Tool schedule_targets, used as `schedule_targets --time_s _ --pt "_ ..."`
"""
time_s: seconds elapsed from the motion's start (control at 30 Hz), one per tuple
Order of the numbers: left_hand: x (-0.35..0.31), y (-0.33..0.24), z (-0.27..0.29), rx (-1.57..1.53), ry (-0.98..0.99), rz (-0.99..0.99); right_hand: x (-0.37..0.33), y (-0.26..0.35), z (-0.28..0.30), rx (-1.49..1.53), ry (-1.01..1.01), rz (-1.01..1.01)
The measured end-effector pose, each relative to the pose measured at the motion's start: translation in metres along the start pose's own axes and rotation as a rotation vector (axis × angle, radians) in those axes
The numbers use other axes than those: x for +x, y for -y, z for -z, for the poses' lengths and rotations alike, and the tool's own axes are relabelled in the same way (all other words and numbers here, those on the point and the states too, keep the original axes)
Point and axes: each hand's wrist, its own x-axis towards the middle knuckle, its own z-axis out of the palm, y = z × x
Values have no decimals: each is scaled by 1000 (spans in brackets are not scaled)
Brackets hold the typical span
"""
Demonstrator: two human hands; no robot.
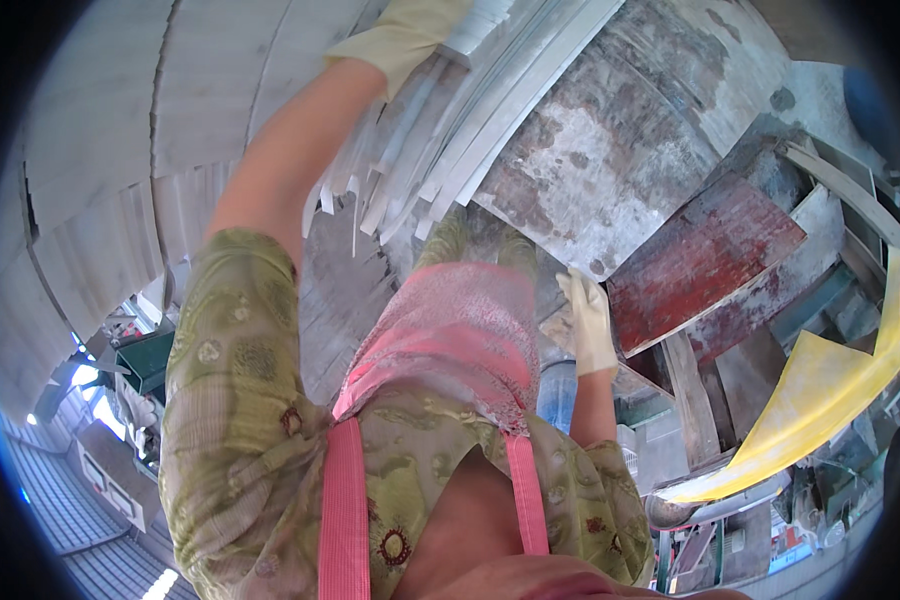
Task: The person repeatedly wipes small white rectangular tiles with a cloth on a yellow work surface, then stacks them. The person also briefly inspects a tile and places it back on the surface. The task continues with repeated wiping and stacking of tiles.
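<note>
A cream rubber glove covers my left hand [410, 38], which reaches far forward at the top edge, beside a stack of long pale strips [490, 110]. Its fingers run out of the picture, so I cannot see whether they grip a strip. My right hand [590, 318], in a matching glove, is at my right side, next to the corner of a worn red-painted board [705, 255]. Its fingers point forward, loosely apart, with nothing visible in them. A large grey, stained sheet [600, 140] lies ahead of it. I wear a pink apron [445, 335].
Pale grey panels [120, 130] spread along the left. At the right are jumbled scrap boards [690, 395] and a bent yellow sheet [820, 400] with a jagged edge. A blue container [557, 395] stands beside my right forearm. A green box [145, 360] is at left.
</note>
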Motion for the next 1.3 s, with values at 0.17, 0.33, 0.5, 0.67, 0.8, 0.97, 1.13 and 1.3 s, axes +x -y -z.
schedule_targets --time_s 0.17,0.33,0.5,0.67,0.8,0.97,1.13,1.3 --pt "-12 -16 3 -16 -360 142 55 81 -52 -107 18 333" --pt "-126 -64 21 -850 -307 190 115 174 -120 431 128 619" --pt "-226 -81 1 -1661 131 1034 151 245 -174 -636 -433 1175" --pt "-271 -70 2 -1630 293 945 152 266 -209 -579 -421 1109" --pt "-262 -72 10 -1769 207 1030 175 268 -209 -678 -497 1163" --pt "-263 -67 26 -1883 253 1056 222 256 -192 -973 -572 1156" --pt "-268 -71 22 -1850 340 1061 216 234 -187 -808 -510 1082" --pt "-280 -73 15 -1871 412 1128 159 221 -248 -72 -281 916"
